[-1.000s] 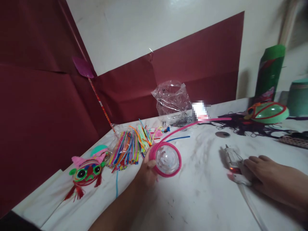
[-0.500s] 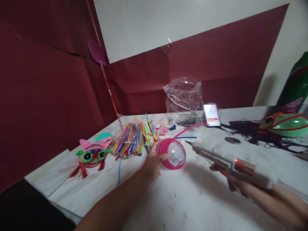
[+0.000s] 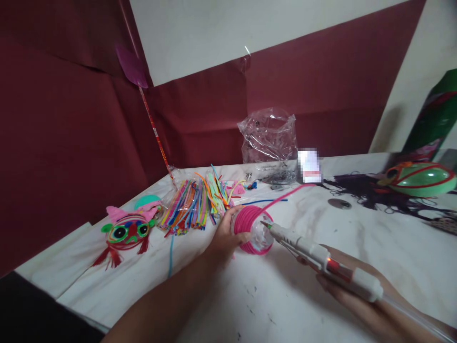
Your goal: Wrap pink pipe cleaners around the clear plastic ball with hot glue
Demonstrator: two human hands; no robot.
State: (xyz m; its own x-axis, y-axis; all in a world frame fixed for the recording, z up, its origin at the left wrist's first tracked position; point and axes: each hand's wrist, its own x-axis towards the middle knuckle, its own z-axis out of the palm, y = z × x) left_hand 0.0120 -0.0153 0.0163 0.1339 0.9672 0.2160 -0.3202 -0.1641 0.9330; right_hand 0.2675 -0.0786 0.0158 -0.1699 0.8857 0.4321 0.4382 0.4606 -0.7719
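Now the left hand point(image 3: 229, 237) clasps a pink-wound clear cylinder point(image 3: 254, 233). The right hand point(image 3: 359, 308) grips a white glue gun point(image 3: 314, 252) facing it.

Lighting is running dim; glare is streaking the plastic bag point(image 3: 268, 143) at 2 o'clock, shadow darkening the tabletop point(image 3: 291, 281) at 5 o'clock.

Craft corner, perhaps home: pipe cleaners point(image 3: 186, 205), glue gun point(image 3: 312, 251), fly swatter point(image 3: 133, 67) (purple).

A purple fly swatter point(image 3: 150, 116) leans against the maroon covering point(image 3: 203, 119). A crumpled clear plastic bag point(image 3: 270, 138) stands near it, and a green cylinder point(image 3: 432, 114) stands far right, tilted in view.
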